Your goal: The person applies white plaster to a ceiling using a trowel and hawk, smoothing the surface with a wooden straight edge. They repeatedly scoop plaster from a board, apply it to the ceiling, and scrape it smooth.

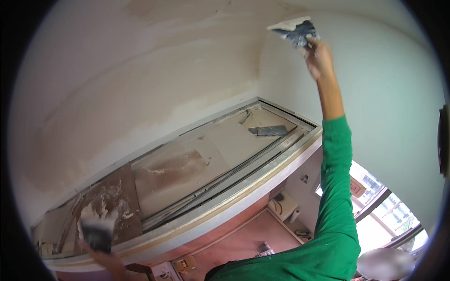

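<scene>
High in the corner where the walls meet, my right hand (320,58) is closed around a putty knife (297,33). The blade is dark, broad and flaring, with white putty along its edge. My left hand (101,259), smeared by motion at the lower left, grips a second dark putty knife (97,235) with pale putty on its upper edge. That blade hovers over or touches a brown board (127,206) smeared with white putty; I cannot tell which.
Below the stained wall (178,75) runs a recessed ledge (225,140) with a raised rim, long metal strips and a dark flat piece (268,131). Beyond the rim, far below, lie a reddish floor (239,239), scattered items and a bright window (389,210).
</scene>
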A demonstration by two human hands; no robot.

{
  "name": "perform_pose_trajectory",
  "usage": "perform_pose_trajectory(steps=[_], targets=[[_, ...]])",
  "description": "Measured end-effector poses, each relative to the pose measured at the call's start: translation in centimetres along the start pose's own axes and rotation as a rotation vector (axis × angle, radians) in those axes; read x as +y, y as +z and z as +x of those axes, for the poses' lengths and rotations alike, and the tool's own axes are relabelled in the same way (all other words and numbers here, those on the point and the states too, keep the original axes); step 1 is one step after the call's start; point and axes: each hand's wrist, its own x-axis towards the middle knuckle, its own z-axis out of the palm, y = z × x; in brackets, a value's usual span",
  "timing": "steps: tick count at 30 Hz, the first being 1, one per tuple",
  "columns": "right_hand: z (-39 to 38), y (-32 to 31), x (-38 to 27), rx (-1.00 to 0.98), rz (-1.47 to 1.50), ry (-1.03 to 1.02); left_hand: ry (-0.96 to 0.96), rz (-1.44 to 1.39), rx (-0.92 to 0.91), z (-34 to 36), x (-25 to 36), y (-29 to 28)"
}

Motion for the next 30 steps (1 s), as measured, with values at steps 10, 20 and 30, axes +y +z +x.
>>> perform_pose_trajectory(steps=[10,20,30], targets=[[-25.5,14.6,3.7,-1.147,-0.451,-0.767,-1.133,-0.544,-0.957,-10.6,-1.7,17.8],[-21.7,15.1,7.5,-0.973,-0.84,-0.292,-0.535,-0.487,-0.581,-7.5,-5.0,16.6],[-27.2,18.1,5.8,-0.435,0.834,1.301,1.499,0.235,-0.95,-3.5,-6.0,15.7]])
